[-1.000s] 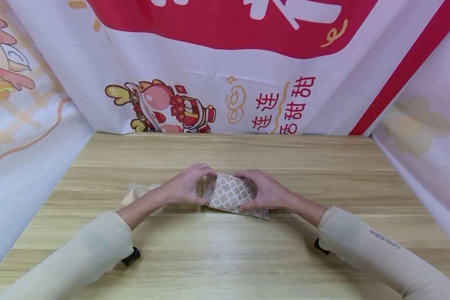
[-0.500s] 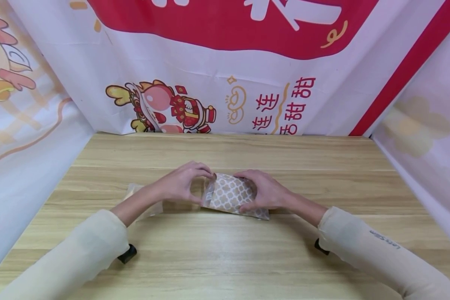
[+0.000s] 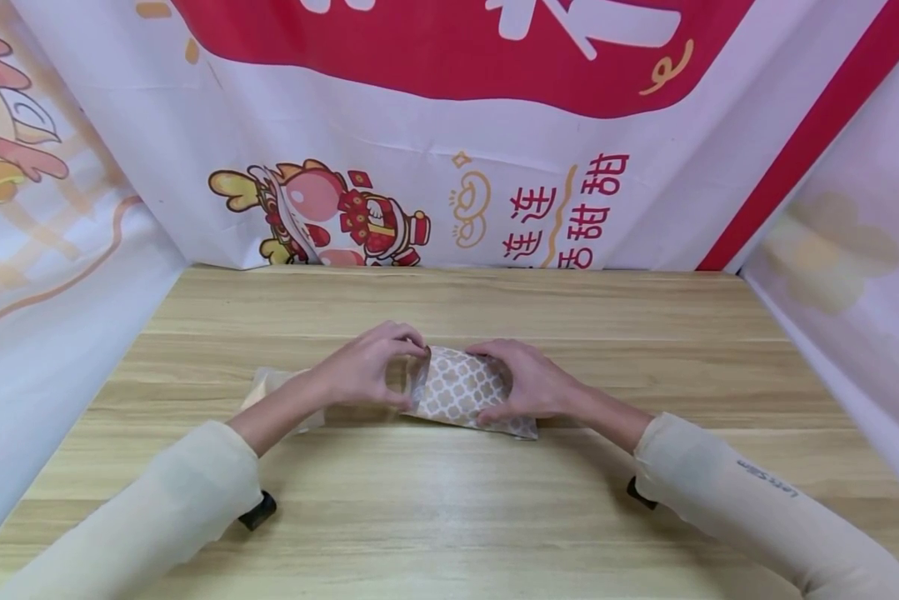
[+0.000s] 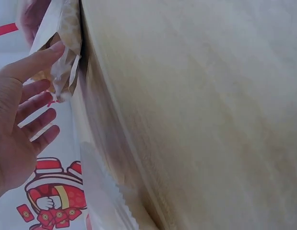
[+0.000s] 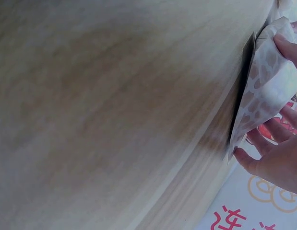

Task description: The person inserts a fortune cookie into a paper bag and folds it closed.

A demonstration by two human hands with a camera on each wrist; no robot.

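Observation:
A tan bag with a white lattice print (image 3: 464,387) and a clear strip at its left end lies mid-table. My right hand (image 3: 535,379) grips its right part between thumb and fingers. At the left end, my left hand (image 3: 367,367) touches the clear strip, thumb at the near corner and index finger at the far one. In the left wrist view the left fingers (image 4: 45,100) are loosely spread and something brown shows inside the bag's end (image 4: 66,62). In the right wrist view the bag (image 5: 268,72) tapers to a flat corner.
A clear packet (image 3: 312,421) with pale tan contents lies partly under the left forearm; its serrated edge (image 4: 122,201) shows in the left wrist view. Printed cloth (image 3: 419,125) hangs behind and on both sides of the wooden table (image 3: 449,517).
My left hand has drawn slightly left from the clear end of the bag, then come a little back right. The right hand and the bag stay nearly in place.

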